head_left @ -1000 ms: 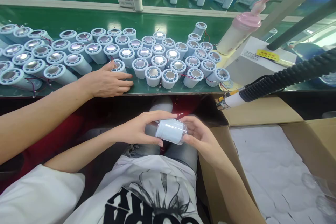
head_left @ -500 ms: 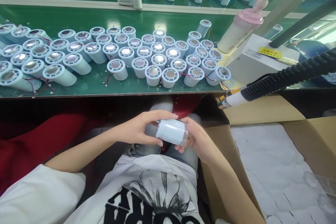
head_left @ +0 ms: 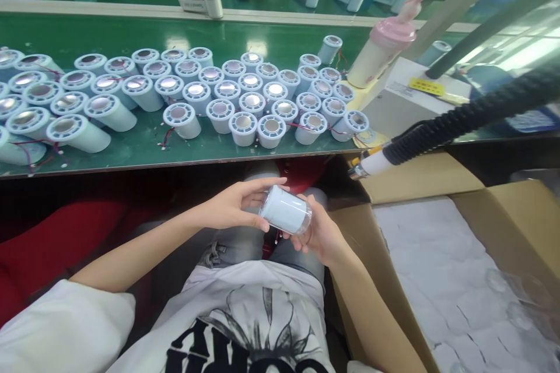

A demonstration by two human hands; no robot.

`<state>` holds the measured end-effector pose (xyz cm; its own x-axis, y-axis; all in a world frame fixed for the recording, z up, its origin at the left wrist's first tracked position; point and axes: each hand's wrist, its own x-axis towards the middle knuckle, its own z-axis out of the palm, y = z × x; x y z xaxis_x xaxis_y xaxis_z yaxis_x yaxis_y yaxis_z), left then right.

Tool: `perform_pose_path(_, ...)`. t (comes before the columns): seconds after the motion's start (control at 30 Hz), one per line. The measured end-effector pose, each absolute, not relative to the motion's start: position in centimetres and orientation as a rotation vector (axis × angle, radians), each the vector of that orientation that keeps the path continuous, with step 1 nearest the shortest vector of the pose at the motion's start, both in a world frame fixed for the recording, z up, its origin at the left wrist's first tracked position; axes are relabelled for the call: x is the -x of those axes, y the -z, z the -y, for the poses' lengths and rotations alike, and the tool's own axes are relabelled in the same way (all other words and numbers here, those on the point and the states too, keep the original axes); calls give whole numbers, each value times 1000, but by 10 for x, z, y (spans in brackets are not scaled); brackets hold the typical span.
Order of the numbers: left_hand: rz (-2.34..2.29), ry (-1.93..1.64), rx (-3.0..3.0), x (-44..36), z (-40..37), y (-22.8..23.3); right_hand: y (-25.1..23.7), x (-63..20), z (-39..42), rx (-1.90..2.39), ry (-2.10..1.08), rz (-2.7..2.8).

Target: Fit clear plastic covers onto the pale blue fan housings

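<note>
Between both grips, a pale-blue cylinder [head_left: 285, 217] is lying tilted, long axis running left-right, clear-capped end toward the right hand [head_left: 317, 233]; left hand [head_left: 234, 207] and right are clamping it.

Cylinder [head_left: 285, 217] held between left hand [head_left: 231, 207] and right hand [head_left: 319, 233], over lap, in front of bench [head_left: 131, 154]. Cylinder batch [head_left: 184, 93] on bench behind. Bottle [head_left: 378, 52] right of batch. Cardboard box [head_left: 437, 280] right of hands, nozzle [head_left: 371, 164] above its near corner.
</note>
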<state>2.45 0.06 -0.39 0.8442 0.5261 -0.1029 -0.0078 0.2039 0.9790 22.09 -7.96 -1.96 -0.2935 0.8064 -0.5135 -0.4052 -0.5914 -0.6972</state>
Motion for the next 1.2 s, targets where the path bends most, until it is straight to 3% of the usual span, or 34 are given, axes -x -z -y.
perform_pose_path(0.27,-444,-288,-1212,-120,-51,30,60,-260,68,946,-1669,246)
perform_pose_path(0.5,-465,-217,-1256,-162,-67,30,74,-283,56,908,-1619,271)
perform_pose_path(0.87,-117,-330,-1454,-106,-53,17,49,-272,71,984,-1477,570)
perform_pose_path(1.2,37,-505,-1786,-60,-14,-13,-6,-263,113,1093,-1110,1281)
